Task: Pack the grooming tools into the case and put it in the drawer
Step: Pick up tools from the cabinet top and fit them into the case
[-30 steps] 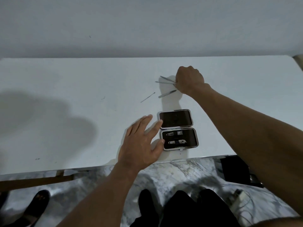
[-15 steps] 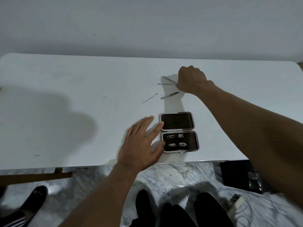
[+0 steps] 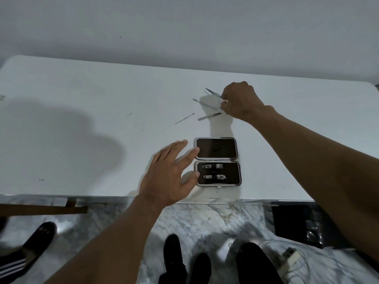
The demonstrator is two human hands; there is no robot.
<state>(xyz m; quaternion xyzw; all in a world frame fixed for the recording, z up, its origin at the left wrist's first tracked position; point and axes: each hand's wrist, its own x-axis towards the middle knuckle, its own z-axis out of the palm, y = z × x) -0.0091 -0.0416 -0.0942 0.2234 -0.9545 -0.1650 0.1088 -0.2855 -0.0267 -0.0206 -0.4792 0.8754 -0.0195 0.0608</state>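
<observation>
A small black grooming case (image 3: 217,160) lies open near the front edge of the white table (image 3: 82,119). Two metal nail clippers (image 3: 214,172) sit strapped in its near half. My left hand (image 3: 172,175) rests flat beside the case, fingers spread, fingertips touching its left rim. My right hand (image 3: 240,101) is farther back, its fingers pinched on a thin pointed metal tool (image 3: 213,93) that sticks out to the left. A slim spatula-like tool (image 3: 204,103), a short metal file (image 3: 209,116) and a thin pick (image 3: 184,118) lie loose on the table.
The wall runs behind the table. Below the front edge is a marble floor with my feet, another person's sandalled foot (image 3: 39,236) at the left, a black box (image 3: 295,224) and a white plug with cable (image 3: 289,259) at the right.
My right hand has lifted the pointed tool slightly off the table. My left hand stays beside the case. The camera has shifted a little.
</observation>
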